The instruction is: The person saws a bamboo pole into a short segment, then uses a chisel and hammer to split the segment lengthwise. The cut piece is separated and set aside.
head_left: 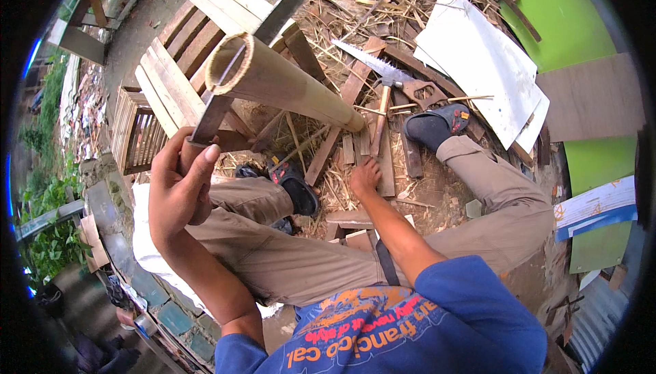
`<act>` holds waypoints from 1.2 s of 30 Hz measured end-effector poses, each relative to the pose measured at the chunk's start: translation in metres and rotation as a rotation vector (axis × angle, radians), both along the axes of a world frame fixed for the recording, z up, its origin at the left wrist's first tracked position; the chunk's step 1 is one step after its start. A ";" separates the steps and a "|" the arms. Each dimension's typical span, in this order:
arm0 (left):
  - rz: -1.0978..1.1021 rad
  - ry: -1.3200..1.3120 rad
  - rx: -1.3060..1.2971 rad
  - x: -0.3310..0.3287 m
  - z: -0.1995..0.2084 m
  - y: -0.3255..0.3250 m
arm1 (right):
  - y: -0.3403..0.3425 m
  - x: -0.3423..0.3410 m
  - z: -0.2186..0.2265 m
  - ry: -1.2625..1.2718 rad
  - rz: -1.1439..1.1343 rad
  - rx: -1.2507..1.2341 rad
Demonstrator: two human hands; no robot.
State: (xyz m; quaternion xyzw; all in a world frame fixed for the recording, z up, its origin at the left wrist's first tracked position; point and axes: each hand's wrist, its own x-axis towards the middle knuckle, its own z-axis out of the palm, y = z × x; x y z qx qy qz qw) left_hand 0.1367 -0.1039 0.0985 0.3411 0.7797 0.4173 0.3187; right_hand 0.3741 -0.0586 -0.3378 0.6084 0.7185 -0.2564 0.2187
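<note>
My left hand is wrapped round the handle of a machete. Its long blade crosses the open mouth of a thick bamboo tube, partly hidden at the rim. The tube stands with its foot among wood scraps, between my legs. Low on the ground, my right hand closes on the handle end of a hammer. The hammer's head points away from me, beside a hand saw with a brown handle.
Wooden slat crates stand at the far left. White sheets lie at the right, near green panels. Wood strips and shavings litter the ground. My sandalled foot rests beside the saw.
</note>
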 end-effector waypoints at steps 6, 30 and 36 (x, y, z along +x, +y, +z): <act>0.035 -0.051 -0.022 -0.003 -0.003 -0.006 | 0.029 0.036 -0.003 0.050 -0.125 0.153; -0.093 -0.030 -0.028 0.013 -0.010 0.006 | 0.058 0.063 0.000 0.238 -0.332 -0.146; -0.237 0.155 -0.088 0.025 -0.003 0.025 | 0.103 0.077 0.076 0.338 -0.253 -0.346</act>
